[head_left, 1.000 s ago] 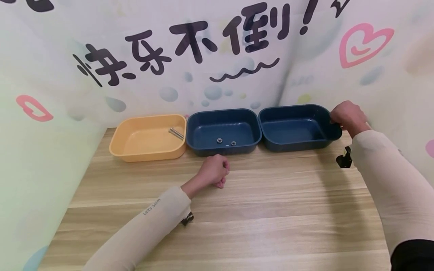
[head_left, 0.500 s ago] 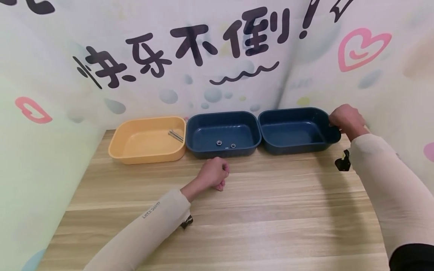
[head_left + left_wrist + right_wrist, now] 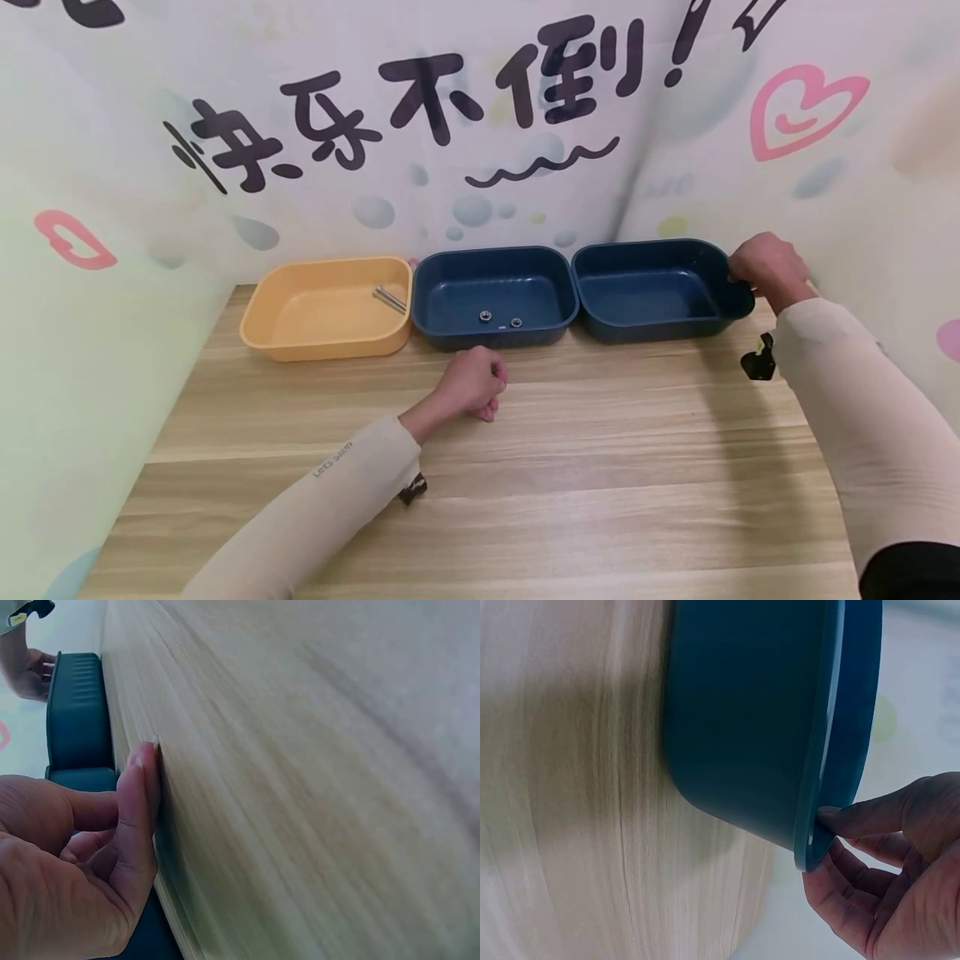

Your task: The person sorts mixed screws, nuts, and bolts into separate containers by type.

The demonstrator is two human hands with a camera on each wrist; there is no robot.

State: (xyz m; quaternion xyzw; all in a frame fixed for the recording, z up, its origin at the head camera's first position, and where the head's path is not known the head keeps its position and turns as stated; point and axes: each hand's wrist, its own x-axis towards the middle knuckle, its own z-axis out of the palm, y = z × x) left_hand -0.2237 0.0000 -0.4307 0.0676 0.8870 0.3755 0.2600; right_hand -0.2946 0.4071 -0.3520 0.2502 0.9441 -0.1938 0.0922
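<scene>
At the right end of a row of bins, my right hand (image 3: 771,262) pinches the rim of a dark blue plastic bin (image 3: 652,330). The right wrist view shows the thumb (image 3: 836,817) inside the rim and the fingers curled beneath it outside. No contents show in that bin. My left hand (image 3: 474,382) rests on the table just in front of the middle blue bin (image 3: 495,340), its fingers loosely bent and nothing visible in them. Two metal nuts, one nut (image 3: 486,317) left of the other nut (image 3: 516,322), lie in the middle bin.
A yellow bin (image 3: 330,346) stands at the row's left end, with metal bolts (image 3: 390,299) at its right side. The bins stand side by side on a wood-grain table (image 3: 570,483). A printed cloth (image 3: 480,100) hangs close behind them.
</scene>
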